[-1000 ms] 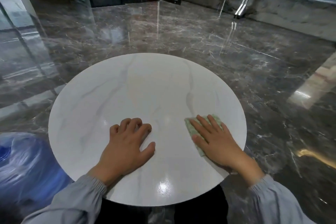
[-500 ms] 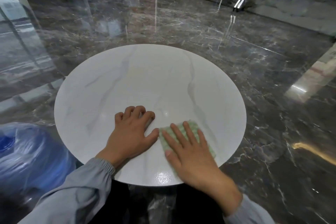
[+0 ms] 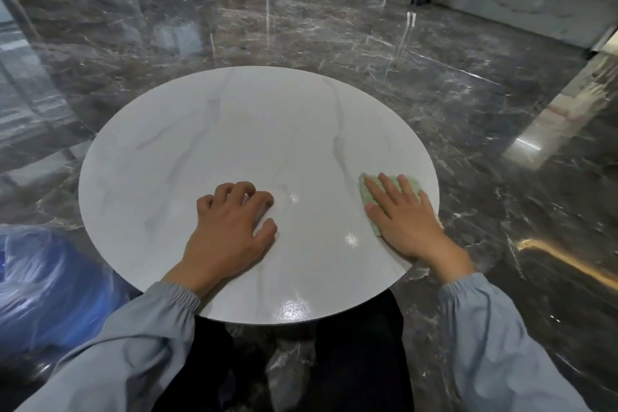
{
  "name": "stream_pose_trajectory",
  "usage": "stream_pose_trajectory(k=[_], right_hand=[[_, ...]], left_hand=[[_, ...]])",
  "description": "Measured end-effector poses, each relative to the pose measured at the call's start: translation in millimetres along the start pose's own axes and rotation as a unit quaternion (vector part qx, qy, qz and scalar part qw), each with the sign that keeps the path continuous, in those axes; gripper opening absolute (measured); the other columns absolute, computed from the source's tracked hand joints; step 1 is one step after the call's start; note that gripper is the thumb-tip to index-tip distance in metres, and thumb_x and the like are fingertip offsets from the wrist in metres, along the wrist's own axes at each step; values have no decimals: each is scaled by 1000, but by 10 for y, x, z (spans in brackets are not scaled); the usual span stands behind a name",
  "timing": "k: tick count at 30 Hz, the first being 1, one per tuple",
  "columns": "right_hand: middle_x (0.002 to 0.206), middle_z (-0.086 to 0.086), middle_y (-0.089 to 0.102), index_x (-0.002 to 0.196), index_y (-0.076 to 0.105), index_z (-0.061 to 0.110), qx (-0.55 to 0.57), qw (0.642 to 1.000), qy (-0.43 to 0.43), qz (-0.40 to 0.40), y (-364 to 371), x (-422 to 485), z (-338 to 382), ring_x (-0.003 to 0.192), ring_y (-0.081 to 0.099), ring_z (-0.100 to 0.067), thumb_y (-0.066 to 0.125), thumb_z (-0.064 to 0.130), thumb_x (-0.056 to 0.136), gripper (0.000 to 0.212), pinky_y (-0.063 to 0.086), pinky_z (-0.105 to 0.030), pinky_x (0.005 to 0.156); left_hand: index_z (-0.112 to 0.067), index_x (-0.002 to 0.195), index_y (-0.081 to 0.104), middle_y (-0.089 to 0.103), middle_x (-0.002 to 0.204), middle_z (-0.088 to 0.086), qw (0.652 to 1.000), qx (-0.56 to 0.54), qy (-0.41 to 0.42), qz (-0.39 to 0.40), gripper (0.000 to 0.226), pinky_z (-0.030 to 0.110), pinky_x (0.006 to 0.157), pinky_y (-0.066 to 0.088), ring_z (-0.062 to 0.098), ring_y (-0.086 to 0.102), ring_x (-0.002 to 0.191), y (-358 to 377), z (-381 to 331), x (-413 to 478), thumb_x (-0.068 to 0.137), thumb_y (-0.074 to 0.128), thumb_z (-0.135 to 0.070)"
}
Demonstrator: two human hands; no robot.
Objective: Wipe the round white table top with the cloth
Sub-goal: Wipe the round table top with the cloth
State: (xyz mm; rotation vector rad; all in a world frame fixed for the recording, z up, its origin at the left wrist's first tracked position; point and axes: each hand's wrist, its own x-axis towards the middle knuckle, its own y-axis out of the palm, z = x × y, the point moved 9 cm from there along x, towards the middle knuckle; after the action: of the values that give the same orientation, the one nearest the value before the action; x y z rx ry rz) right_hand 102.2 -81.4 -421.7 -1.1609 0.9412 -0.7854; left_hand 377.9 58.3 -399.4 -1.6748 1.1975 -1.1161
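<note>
The round white table top [image 3: 214,144] with faint grey veins fills the middle of the head view. A pale green cloth [image 3: 412,185] lies flat near its right edge. My right hand [image 3: 406,219] presses on the cloth with straight, spread fingers and covers most of it. My left hand [image 3: 230,231] rests on the table near the centre, a little toward me. Its fingertips are bent down against the surface and it holds nothing.
Glossy dark marble floor [image 3: 334,27] surrounds the table. A blue translucent water jug [image 3: 43,284] stands low at the left beside the table. A stone ledge [image 3: 521,0] and metal posts run along the back right. My dark-trousered legs [image 3: 351,361] are under the near rim.
My right hand slid the cloth from beside my left hand out to the right edge of the table. My left hand stayed in place.
</note>
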Motion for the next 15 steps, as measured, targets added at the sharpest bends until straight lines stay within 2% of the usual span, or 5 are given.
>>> stream_pose_trajectory(k=[4,7,9,12,15], right_hand=[[170,16,-14,153,-19,55,-35,995,-98,-2,179,-593,737,156,-24,-19,-6,63,93,62,-13,-50,125],[170,18,-15,157,-13,55,-14,979,-201,1,324,-1198,1308,154,-28,-17,9,59,103,59,-17,-50,124],[170,21,-12,158,-8,55,-1,973,-231,-9,340,-1381,1392,155,-25,-13,18,59,107,57,-17,-47,124],[168,27,-13,154,-10,62,0,978,-209,-17,243,-1161,1075,154,-25,-5,14,62,104,56,-14,-40,125],[170,24,-5,150,-9,67,-3,992,-120,-32,85,-668,408,157,-15,-8,7,66,98,54,-5,-41,127]], left_hand=[[-38,124,56,48,129,-10,1000,-2,-5,0,43,46,105,26,22,38,132,7,0,19,91,36,-54],[-39,123,57,48,128,-10,1000,-4,-11,-6,39,45,103,25,22,38,130,3,11,24,92,38,-52],[-39,123,57,48,128,-11,1000,-6,-13,-6,38,44,102,24,21,38,130,0,12,20,92,39,-51],[-40,122,57,48,128,-11,1000,-4,-10,-9,36,44,103,24,20,38,131,-5,8,20,92,40,-51],[-40,122,57,48,129,-11,1000,-5,-14,-7,36,46,106,25,21,38,132,3,14,21,92,40,-52]])
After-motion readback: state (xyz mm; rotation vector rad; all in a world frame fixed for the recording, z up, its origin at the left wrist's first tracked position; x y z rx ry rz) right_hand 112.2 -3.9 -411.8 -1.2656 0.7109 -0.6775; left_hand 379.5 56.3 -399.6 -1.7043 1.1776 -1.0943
